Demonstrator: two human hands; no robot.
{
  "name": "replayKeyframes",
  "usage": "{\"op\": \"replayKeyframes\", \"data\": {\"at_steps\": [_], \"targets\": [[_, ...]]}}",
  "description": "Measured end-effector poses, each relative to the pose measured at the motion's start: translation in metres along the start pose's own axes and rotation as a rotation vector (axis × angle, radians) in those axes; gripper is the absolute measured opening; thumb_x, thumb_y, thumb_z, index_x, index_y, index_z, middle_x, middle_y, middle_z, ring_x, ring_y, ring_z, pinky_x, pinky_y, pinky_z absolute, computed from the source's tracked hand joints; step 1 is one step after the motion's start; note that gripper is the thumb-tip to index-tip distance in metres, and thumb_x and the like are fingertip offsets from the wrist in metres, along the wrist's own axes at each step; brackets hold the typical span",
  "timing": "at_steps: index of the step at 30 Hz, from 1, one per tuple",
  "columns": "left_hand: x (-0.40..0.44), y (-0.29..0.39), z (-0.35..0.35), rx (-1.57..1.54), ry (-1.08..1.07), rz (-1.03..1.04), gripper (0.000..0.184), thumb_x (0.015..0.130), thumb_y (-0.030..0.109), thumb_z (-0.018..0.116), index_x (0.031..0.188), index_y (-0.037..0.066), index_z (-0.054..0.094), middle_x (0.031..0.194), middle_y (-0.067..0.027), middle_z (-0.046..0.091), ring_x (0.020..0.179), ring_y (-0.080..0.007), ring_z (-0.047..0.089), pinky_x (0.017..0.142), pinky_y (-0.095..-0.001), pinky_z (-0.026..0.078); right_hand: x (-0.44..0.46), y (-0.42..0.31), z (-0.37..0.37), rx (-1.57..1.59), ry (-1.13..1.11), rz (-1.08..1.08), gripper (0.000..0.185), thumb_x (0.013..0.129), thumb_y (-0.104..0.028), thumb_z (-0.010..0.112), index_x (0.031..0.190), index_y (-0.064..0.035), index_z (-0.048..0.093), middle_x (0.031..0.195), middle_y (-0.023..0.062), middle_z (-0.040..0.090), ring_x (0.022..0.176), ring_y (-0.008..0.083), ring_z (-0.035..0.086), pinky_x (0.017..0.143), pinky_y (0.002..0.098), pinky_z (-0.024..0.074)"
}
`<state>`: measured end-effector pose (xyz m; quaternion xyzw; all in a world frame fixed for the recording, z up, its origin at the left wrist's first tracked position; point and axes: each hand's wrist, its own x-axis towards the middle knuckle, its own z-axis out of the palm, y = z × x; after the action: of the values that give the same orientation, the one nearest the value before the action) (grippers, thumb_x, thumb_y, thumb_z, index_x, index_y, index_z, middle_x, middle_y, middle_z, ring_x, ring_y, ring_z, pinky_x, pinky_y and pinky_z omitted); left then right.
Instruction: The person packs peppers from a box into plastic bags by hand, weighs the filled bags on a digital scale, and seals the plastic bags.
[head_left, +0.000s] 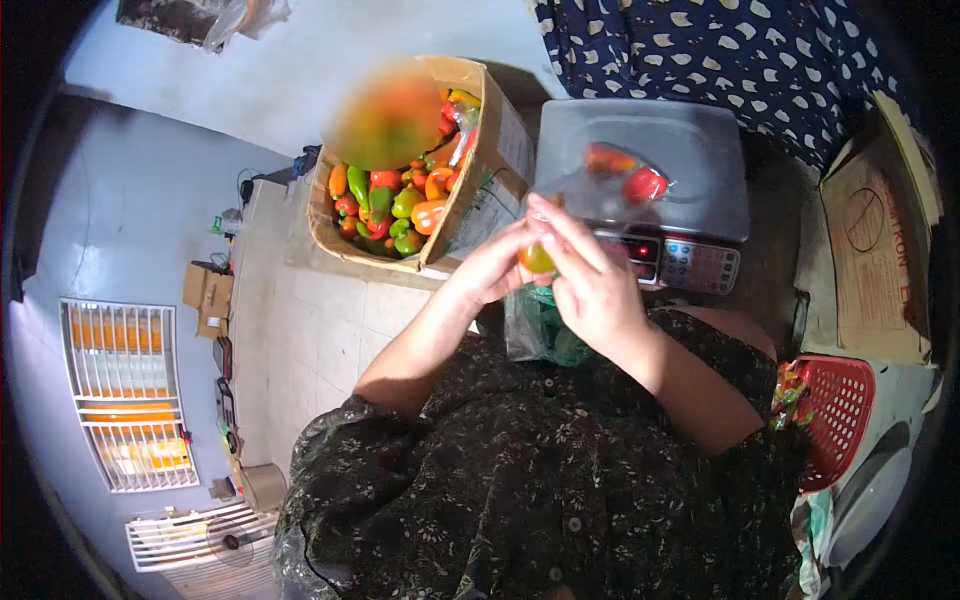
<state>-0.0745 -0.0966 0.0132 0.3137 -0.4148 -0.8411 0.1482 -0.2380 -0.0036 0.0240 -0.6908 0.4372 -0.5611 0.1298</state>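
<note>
In front of my chest both hands come together around a small yellow-green bell pepper (538, 259). My left hand (497, 262) closes on it from the left, and my right hand (598, 288) from the other side, with fingertips meeting above it. Just beyond my fingers, a clear plastic bag (585, 190) with red peppers (646, 185) inside lies on the grey weighing scale (690, 150). Whether my fingertips also touch that bag I cannot make out. Below my hands, a clear bag with something green (548, 330) rests against my lap.
An open cardboard box (465, 215) full of mixed peppers stands at the front left. To the right are another carton (880, 270) and a red perforated basket (840, 420) with peppers in it. Dark patterned cloth (700, 50) hangs behind the scale.
</note>
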Motion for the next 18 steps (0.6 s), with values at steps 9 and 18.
{"op": "replayKeyframes", "data": {"at_steps": [9,18], "targets": [[0.021,0.025,0.046,-0.436,-0.019,0.139,0.026,0.096,0.025,0.045,0.113,0.007,0.052,0.109,-0.0084,0.06,0.1,-0.0191,0.059,0.088,-0.0356,0.05,0.002,0.007,-0.006,-0.096,0.053,0.109,0.06,0.075,0.002,0.051,0.134,-0.0065,0.043,0.142,0.0032,0.037,0.103,0.0267,0.06,0.075,0.0349,0.0541],[0.026,-0.003,0.041,1.214,0.226,0.397,0.045,0.08,0.013,0.061,0.122,0.002,0.051,0.106,-0.0136,0.06,0.097,-0.0231,0.058,0.084,-0.0359,0.046,-0.006,0.009,0.0,-0.049,0.045,0.191,0.057,0.077,-0.002,0.051,0.133,-0.0057,0.043,0.144,0.0013,0.036,0.078,0.0243,0.064,0.063,0.0335,0.0535]]}}
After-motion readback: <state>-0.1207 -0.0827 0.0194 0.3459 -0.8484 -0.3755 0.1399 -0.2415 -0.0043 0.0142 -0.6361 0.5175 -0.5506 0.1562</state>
